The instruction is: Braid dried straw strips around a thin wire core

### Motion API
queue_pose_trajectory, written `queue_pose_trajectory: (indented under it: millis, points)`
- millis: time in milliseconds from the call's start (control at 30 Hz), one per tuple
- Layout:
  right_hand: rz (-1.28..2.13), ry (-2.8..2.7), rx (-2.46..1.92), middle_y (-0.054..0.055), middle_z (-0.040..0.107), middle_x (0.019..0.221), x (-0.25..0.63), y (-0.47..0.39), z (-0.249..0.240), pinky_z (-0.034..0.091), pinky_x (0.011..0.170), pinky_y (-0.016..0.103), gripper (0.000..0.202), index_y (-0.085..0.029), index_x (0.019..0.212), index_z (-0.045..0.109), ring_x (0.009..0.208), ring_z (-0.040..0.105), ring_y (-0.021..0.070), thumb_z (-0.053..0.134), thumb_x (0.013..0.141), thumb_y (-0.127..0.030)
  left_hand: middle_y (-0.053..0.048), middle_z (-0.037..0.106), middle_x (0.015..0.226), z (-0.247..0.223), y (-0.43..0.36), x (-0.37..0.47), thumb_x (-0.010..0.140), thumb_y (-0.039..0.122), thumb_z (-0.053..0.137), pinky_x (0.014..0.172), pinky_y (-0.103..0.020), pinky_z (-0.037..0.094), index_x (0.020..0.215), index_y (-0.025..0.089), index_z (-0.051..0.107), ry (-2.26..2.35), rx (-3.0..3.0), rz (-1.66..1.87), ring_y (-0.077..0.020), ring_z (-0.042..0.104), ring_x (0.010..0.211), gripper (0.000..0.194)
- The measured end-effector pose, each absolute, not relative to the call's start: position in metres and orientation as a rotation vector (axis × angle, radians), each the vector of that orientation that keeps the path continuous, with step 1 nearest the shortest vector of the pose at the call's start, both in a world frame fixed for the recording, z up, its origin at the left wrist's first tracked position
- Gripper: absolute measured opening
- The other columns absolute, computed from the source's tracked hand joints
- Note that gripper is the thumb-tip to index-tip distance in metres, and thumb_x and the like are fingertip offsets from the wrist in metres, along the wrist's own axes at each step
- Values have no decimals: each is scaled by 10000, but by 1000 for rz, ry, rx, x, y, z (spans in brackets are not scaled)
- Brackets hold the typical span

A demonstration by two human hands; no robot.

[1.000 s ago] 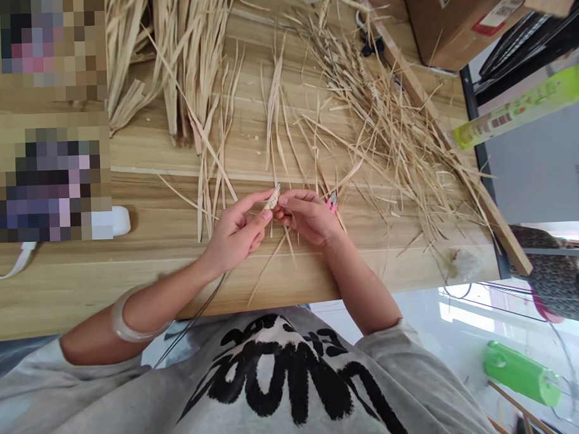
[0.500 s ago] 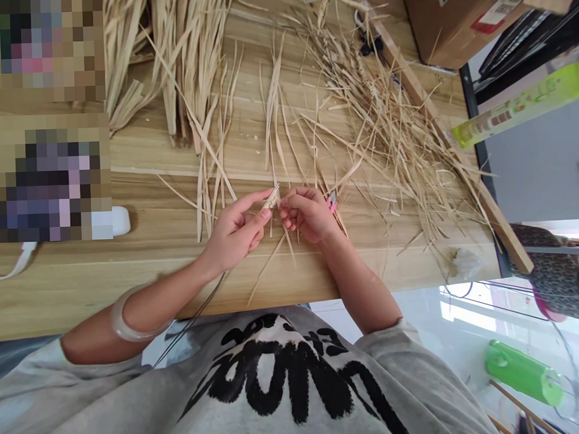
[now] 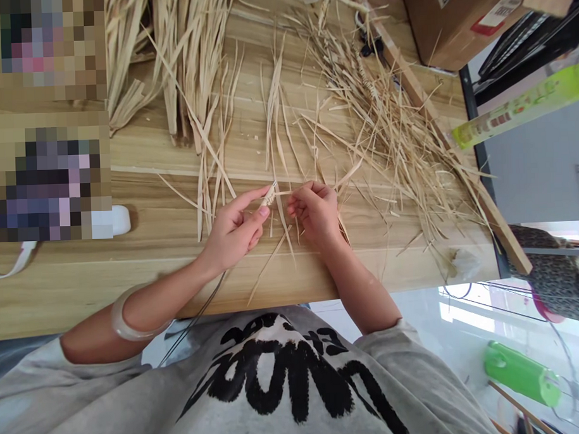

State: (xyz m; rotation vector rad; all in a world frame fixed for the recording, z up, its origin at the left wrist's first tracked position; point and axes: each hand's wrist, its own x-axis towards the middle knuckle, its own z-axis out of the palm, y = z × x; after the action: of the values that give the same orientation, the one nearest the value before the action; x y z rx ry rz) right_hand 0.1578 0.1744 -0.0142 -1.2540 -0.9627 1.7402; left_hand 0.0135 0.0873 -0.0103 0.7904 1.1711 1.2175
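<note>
Between the thumb and fingers of my left hand [image 3: 234,233] is a small pale piece wrapped in straw [image 3: 269,197], its tip pointing up and away from me. Thin dark wires [image 3: 209,301] run from under that hand over the table edge. My right hand [image 3: 318,215] is closed in a pinch on a narrow straw strip [image 3: 282,193], which stretches straight across from the wrapped piece. Below and between the hands, loose strips [image 3: 271,268] lie on the wooden table [image 3: 168,272].
Thick bundles of dried straw [image 3: 189,62] lie at the back left. A tangled heap of thin strips [image 3: 386,125] spreads on the right, along a wooden bar [image 3: 489,216]. A cardboard box [image 3: 453,21] stands at the far right, a yellow-green packet [image 3: 518,104] nearer.
My right hand has moved a little to the right, away from my left, drawing the strip out straight. The pink-handled tool beside it is now hidden. My left hand stays nearly still.
</note>
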Motion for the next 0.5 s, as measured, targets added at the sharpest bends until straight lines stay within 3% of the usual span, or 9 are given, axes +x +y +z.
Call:
queue_pose_trajectory:
  millis: [233, 500]
  points:
    - [1731, -862, -1174, -4, 678, 614, 159, 175, -15, 456, 480, 199, 101, -189, 645, 595, 507, 576, 75, 692, 664, -212, 132, 378, 402, -9, 87, 13, 908, 328, 650, 320, -165, 232, 1348, 197, 570, 1200, 800, 1203, -36, 256, 290, 465]
    - [1676, -828, -1134, -42, 572, 607, 156, 174, -7, 363, 444, 197, 140, -208, 618, 607, 529, 485, 54, 690, 726, -172, 133, 375, 406, -11, 88, 13, 904, 343, 657, 321, -165, 227, 1312, 213, 577, 1190, 797, 1198, -36, 255, 292, 436]
